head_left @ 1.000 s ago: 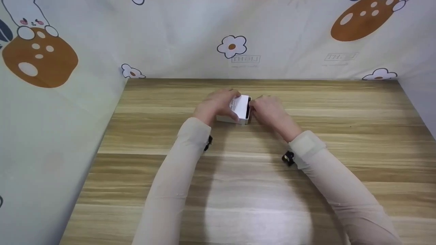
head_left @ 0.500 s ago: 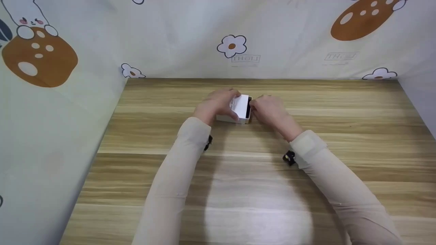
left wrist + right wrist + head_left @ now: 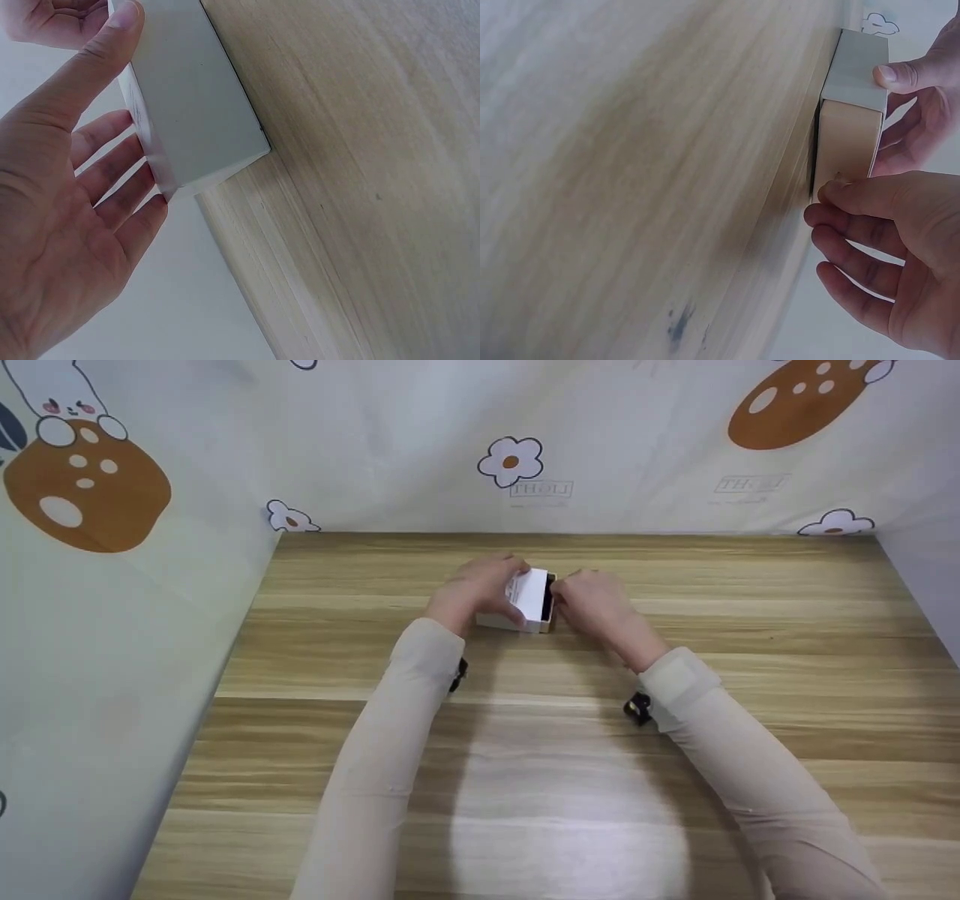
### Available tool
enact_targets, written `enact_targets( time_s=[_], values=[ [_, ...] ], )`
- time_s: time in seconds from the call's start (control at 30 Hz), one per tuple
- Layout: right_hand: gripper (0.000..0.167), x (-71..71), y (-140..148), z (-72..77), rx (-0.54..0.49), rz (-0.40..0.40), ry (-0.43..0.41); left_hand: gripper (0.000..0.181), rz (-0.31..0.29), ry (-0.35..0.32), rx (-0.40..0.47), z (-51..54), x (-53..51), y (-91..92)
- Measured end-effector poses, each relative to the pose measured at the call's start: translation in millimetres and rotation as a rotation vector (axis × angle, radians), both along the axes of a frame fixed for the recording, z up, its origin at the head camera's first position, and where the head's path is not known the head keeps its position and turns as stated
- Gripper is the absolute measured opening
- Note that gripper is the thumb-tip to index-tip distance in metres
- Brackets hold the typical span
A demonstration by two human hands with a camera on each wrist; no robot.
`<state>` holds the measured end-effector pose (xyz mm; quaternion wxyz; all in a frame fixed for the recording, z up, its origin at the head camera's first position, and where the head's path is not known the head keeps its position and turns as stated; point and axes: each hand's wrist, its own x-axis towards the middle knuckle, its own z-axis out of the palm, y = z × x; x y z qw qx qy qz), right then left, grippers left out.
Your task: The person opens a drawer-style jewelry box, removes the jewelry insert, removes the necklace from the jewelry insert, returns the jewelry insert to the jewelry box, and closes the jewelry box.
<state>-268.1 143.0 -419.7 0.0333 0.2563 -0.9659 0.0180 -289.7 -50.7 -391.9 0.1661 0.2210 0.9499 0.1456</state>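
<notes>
Toward the back of the table, a small white box lies on the wood. My left hand grips its outer sleeve across the sides, thumb on the near face and fingers at the opposite edge. A sliding inner tray sticks a little way out of the right end, showing a dark strip inside. The thumb and forefinger of my right hand pinch the tray's end, while its other fingers are loosely bent in the right wrist view. What the tray contains is hidden.
The wood-grain table meets a patterned cloth backdrop behind the box and at the sides. Each wrist carries a small black camera mount. A dark smudge marks the table in the right wrist view.
The tray has slid slightly to the right out of the sleeve, and the dark strip looks a bit wider. My right hand shifts right with it; the left hand stays put.
</notes>
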Motion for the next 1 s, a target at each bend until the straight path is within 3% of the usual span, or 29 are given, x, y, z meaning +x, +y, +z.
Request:
enact_targets(
  time_s=[1.0],
  values=[
    [0.013,-0.8,5.2,-1.0,-0.036,0.005,-0.028,0.085,0.001,-0.011,0.028,-2.8,-2.5,-0.9]
  ],
)
